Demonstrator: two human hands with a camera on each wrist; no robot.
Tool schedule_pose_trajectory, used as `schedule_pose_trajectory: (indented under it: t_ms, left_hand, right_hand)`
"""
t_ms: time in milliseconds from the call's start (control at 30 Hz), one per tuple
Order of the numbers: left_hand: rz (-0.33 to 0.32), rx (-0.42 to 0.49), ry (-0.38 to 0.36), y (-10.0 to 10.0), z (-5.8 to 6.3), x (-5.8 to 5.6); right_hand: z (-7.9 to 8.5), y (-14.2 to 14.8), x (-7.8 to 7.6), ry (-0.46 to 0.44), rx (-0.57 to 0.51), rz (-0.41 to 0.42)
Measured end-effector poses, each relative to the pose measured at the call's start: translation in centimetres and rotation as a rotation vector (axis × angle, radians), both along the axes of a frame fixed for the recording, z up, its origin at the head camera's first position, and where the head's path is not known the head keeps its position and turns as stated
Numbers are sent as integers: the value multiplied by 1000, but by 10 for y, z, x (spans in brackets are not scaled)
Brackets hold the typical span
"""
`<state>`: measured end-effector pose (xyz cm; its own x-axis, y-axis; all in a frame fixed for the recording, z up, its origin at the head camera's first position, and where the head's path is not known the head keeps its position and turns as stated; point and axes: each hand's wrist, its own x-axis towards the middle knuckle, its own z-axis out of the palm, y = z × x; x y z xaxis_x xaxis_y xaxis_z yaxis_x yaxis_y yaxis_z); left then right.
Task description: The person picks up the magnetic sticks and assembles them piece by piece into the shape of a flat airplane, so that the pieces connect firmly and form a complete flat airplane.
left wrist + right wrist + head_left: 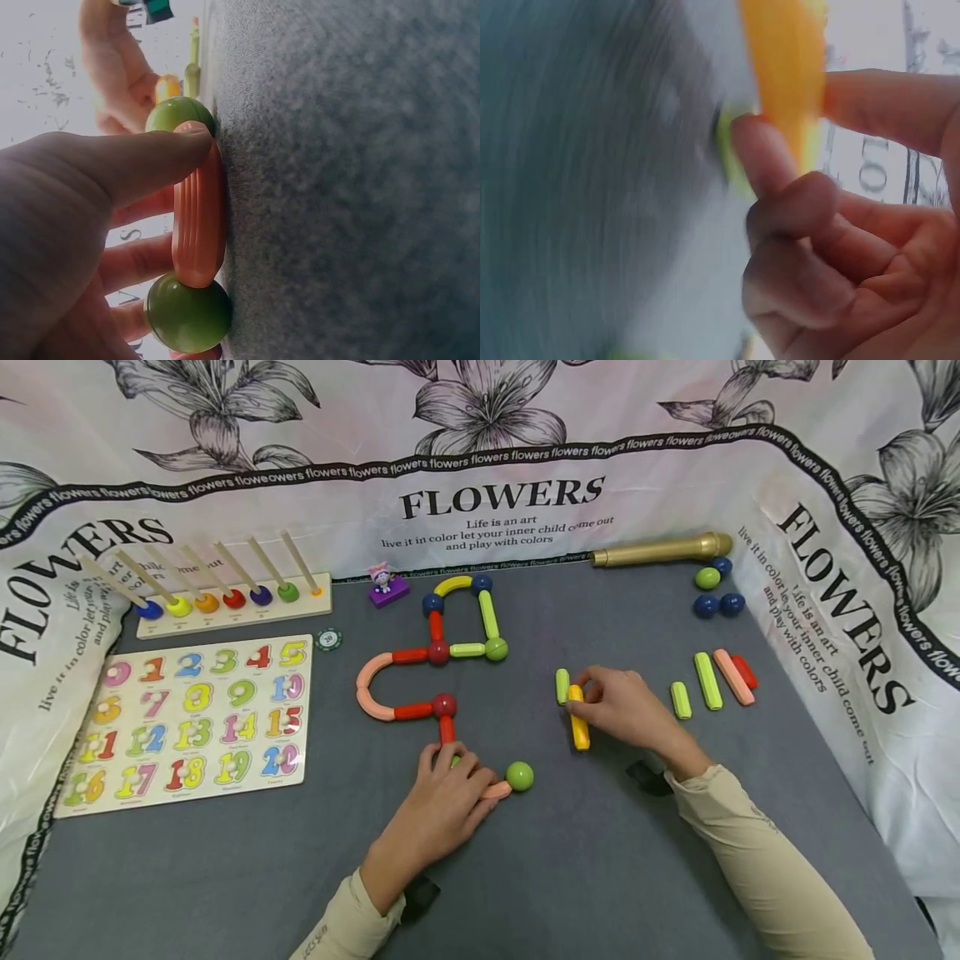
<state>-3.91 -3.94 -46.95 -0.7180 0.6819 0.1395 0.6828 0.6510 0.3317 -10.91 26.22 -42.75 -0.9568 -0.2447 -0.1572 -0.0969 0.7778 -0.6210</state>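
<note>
My left hand [446, 802] grips a peach curved magnetic stick [199, 225], thumb along its side. A green ball [519, 776] sits at the stick's far end, and another green ball [189, 315] joins its near end by the fingers. Above that hand a red stick [447, 729] runs up to a red ball [444, 705], part of a linked shape of sticks and balls on the dark cloth. My right hand [626, 706] pinches a yellow stick [580, 731] between thumb and fingers. Just left of it lies a short light green stick [562, 686].
At right lie loose green sticks [707, 681], a peach stick [733, 677] and blue balls [706, 605]. A gold tube [660, 551] lies at the back. A number board [187, 785], a peg stand [236, 625], a chip [328, 639] and a purple toy [388, 592] occupy the left and back.
</note>
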Motion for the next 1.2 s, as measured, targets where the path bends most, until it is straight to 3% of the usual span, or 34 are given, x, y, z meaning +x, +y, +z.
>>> schedule_pose_trajectory:
  t_ms: [167,400,967,1200]
  left_hand:
    - [-4,-21,0,1,1,-2]
    - [-9,-34,10,6,0,-4]
    - [-8,-35,-17,4,3,-3]
    - [-3,-16,16,1,1,-1]
  right_hand:
    - [-7,-23,0,-27,-175,-14]
    - [-19,-46,1,4,-238,-25]
    - [-27,-49,7,-6,-213,13]
    - [-15,-33,1,38,-201,19]
